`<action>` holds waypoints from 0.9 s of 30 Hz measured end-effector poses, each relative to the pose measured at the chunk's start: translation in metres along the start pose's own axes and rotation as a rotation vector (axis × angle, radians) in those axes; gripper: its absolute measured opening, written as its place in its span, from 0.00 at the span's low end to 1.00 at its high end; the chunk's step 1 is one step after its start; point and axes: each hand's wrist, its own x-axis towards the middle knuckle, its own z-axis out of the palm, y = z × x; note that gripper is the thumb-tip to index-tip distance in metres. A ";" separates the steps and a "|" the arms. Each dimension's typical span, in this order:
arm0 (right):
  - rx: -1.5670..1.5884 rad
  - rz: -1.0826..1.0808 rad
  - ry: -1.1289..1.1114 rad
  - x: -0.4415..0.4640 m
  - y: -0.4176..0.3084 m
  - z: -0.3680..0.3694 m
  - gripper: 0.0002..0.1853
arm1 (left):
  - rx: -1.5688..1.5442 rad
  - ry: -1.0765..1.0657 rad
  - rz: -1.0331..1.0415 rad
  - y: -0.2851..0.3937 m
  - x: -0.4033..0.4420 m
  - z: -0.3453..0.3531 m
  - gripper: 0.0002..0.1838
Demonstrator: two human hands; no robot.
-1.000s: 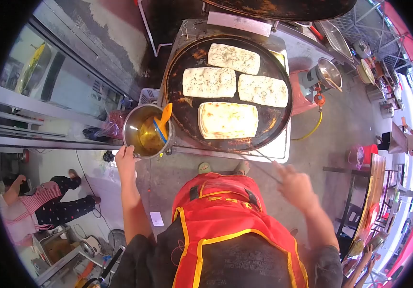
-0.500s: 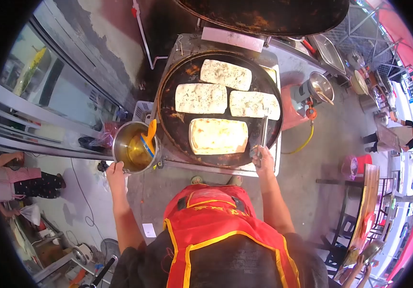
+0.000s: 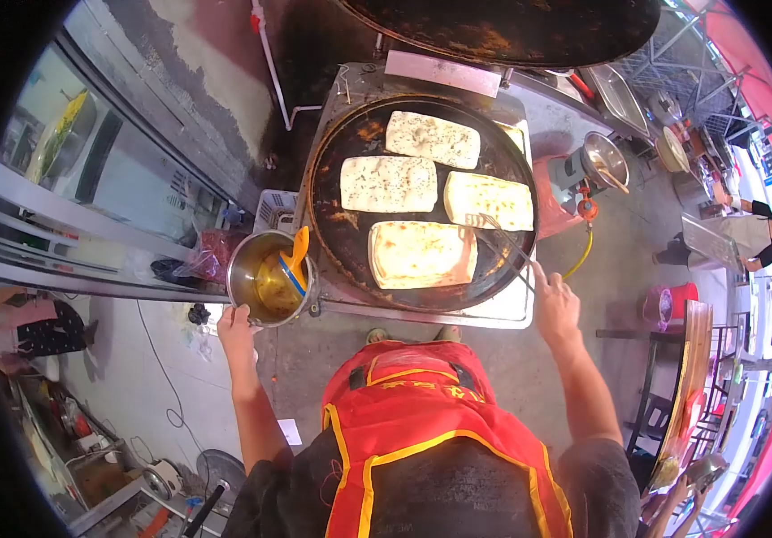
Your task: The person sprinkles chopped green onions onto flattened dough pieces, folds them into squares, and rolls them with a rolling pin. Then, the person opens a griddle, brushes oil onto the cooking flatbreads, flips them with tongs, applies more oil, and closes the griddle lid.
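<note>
My left hand (image 3: 235, 325) is closed on the rim of a steel pot (image 3: 235, 278), which holds yellow liquid and an orange-handled brush (image 3: 300, 251). In my right hand (image 3: 555, 303) are metal tongs (image 3: 513, 244), their tips at the near edge of the right flatbread (image 3: 490, 200). That bread shows a pale, lightly browned face. Several flatbreads lie on the round black griddle (image 3: 332, 235): a speckled one (image 3: 433, 139) at the back, another speckled one (image 3: 389, 184) at the left, and a browned one (image 3: 422, 255) nearest me.
The raised dark lid (image 3: 511, 27) hangs beyond the griddle. A steel bowl on a burner (image 3: 605, 158) stands at the right, with a red gas valve and yellow hose. A person (image 3: 754, 238) holds a tray at far right; another person (image 3: 50, 327) is at far left.
The right flatbread, speckled before, now shows a browned face. My right hand has moved right with the tongs. My left hand stays at the pot.
</note>
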 end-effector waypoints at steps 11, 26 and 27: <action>1.839 0.495 -0.740 0.027 -0.105 0.008 0.12 | -0.219 0.063 -0.110 -0.024 -0.004 -0.021 0.07; 1.549 0.260 -0.015 0.027 -0.164 0.004 0.20 | -0.128 0.175 0.040 -0.042 -0.015 -0.047 0.07; 1.292 0.132 0.115 0.026 -0.155 -0.005 0.25 | -0.123 0.175 0.034 -0.035 -0.018 -0.045 0.07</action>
